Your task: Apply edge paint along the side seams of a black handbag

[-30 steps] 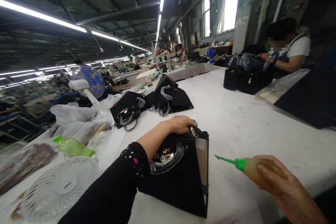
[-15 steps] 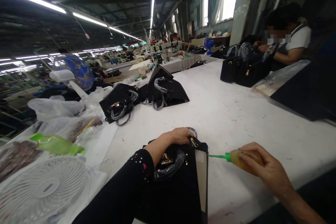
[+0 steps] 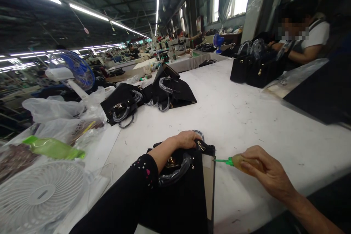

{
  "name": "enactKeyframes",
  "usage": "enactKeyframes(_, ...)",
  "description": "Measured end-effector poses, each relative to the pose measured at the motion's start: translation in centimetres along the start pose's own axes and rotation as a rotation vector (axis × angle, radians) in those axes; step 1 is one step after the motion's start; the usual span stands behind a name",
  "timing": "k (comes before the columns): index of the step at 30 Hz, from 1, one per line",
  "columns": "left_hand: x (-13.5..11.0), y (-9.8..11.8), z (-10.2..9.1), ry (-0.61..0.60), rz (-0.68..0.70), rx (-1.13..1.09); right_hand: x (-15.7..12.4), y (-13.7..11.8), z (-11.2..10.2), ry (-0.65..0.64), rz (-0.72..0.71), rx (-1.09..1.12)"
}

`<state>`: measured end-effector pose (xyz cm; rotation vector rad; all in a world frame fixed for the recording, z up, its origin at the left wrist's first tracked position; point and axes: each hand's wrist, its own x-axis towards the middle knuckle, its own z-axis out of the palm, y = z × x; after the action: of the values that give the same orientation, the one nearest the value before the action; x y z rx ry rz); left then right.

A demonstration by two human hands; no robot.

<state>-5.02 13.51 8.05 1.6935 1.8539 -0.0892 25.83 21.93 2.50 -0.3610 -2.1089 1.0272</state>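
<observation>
Right grip [image 3: 263, 172] holds glue bottle [image 3: 241, 162] against black handbag [image 3: 189, 190]; left grip [image 3: 188, 139] clasps its top.

On the long white worktable [image 3: 246, 117] two black leather handbags with plastic-wrapped handles [image 3: 148, 98] lie on their sides, near each other. At the left stand a white round desk fan [image 3: 41, 193] and a blue-bladed fan on a white stand [image 3: 72, 73]. Between them are clear plastic bags [image 3: 60, 117] and a light green plastic bottle [image 3: 52, 148]. Far right, a seated person in a white shirt [image 3: 307, 40] touches upright black bags [image 3: 257, 69].
</observation>
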Motion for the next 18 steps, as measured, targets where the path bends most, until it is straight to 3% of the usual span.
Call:
enactKeyframes(2, 0.0, -0.1, 0.1, 0.001, 0.001, -0.008, 0.0, -0.3, 0.0, 0.012, -0.043, -0.008)
enactKeyframes(6, 0.0, -0.2, 0.2, -0.003, -0.008, -0.025, 0.5, -1.1, -0.2, -0.09, -0.075, 0.015)
enactKeyframes(9, 0.0, -0.2, 0.2, -0.006, -0.021, -0.031, 0.9, -1.6, -0.3, -0.056, -0.102, 0.005)
enactKeyframes(13, -0.1, 0.1, 0.2, -0.005, -0.031, -0.033, 1.3, -1.8, -0.4, -0.151, -0.047, 0.044)
enactKeyframes(18, -0.4, 0.4, 0.0, -0.012, -0.029, -0.043, 1.3, -1.4, -0.3, -0.038, -0.093, 0.012)
